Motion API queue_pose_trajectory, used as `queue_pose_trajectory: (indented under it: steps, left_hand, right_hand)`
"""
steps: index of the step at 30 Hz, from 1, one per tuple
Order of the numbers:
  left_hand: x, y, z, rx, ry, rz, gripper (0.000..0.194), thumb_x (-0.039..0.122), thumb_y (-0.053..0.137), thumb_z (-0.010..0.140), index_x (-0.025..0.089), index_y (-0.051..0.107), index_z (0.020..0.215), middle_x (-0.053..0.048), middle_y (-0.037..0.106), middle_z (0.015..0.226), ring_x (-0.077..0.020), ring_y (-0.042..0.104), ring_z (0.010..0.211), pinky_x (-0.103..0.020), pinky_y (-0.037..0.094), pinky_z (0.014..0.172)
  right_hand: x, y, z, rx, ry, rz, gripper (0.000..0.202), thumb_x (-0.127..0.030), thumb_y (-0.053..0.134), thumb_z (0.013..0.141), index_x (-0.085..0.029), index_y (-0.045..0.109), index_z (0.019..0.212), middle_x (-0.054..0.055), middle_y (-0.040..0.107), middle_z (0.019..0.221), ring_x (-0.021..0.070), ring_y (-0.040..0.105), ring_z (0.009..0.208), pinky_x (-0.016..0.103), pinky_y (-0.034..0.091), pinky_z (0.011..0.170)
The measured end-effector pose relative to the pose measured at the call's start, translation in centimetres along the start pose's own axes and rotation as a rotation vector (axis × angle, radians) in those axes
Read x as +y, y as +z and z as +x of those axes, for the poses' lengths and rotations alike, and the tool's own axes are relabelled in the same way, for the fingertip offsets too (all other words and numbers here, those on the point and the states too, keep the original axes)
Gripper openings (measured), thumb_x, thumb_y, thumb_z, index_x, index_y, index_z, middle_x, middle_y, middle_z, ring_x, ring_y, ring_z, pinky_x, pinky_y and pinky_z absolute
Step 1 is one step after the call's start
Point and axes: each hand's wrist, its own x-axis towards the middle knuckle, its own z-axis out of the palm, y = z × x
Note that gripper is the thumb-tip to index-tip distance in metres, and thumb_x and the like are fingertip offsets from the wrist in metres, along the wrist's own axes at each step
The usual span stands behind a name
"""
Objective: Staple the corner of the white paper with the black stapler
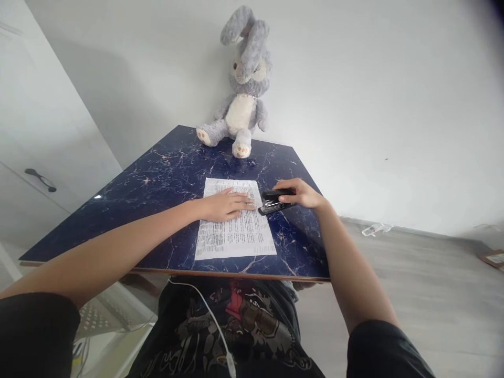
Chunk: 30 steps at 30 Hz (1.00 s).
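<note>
A printed sheet of paper [236, 241] lies on the dark blue marbled table, dense with small text. My left hand [226, 205] rests flat on its upper half, fingers stretched toward the right edge. In my right hand [301, 193] is a black stapler [271, 209], gripped from the right side with the thumb along it. The stapler's jaws are apart and point left, at the right edge of the paper. Whether the sheet lies between the jaws I cannot tell.
A grey plush rabbit [246, 105] sits at the back of the table [157, 173] against the wall. A white cable [212, 315] hangs over my lap. On the left is a white cabinet with a dark handle [40, 180]. A clear plastic item [376, 229] lies on the floor at right.
</note>
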Motion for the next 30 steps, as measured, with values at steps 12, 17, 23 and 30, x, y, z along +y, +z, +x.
queue_pose_trajectory:
  steps: [12,17,23,30]
  left_hand:
    - [0.6,-0.1,0.7,0.016,0.073,-0.086,0.049,0.029,0.039,0.107,0.036,0.049,0.155,-0.004,0.055,0.154,-0.0267,0.049,0.141,-0.046,0.028,0.122]
    - [0.6,-0.3,0.6,0.077,0.072,-0.044,0.045,0.027,0.045,0.101,0.032,0.061,0.143,-0.01,0.064,0.137,-0.0297,0.057,0.125,-0.046,0.035,0.115]
    - [0.2,-0.3,0.2,0.119,0.031,-0.014,0.037,0.024,0.047,0.098,0.023,0.065,0.13,-0.014,0.061,0.14,-0.0324,0.056,0.126,-0.048,0.037,0.113]
    - [0.0,0.1,0.2,0.098,-0.002,-0.085,0.043,0.029,0.051,0.097,0.025,0.062,0.139,-0.01,0.058,0.15,-0.0323,0.052,0.136,-0.048,0.036,0.119]
  right_hand:
    - [-0.5,0.2,0.0,-0.108,0.005,-0.028,0.036,-0.047,0.075,0.089,-0.018,0.077,0.11,0.006,0.071,0.099,0.0199,0.061,0.082,0.032,0.044,0.071]
    - [-0.8,0.2,0.0,-0.145,-0.002,-0.043,0.038,-0.049,0.076,0.089,-0.019,0.078,0.113,0.006,0.071,0.099,0.0199,0.062,0.083,0.032,0.045,0.071]
    - [-0.9,1.5,0.6,-0.116,-0.037,-0.046,0.035,-0.048,0.076,0.09,-0.02,0.077,0.111,0.006,0.072,0.098,0.0205,0.062,0.082,0.033,0.045,0.071]
    - [-1.7,3.3,1.7,-0.191,-0.089,-0.072,0.035,-0.047,0.077,0.089,-0.02,0.074,0.11,0.005,0.072,0.1,0.0179,0.061,0.08,0.031,0.045,0.07]
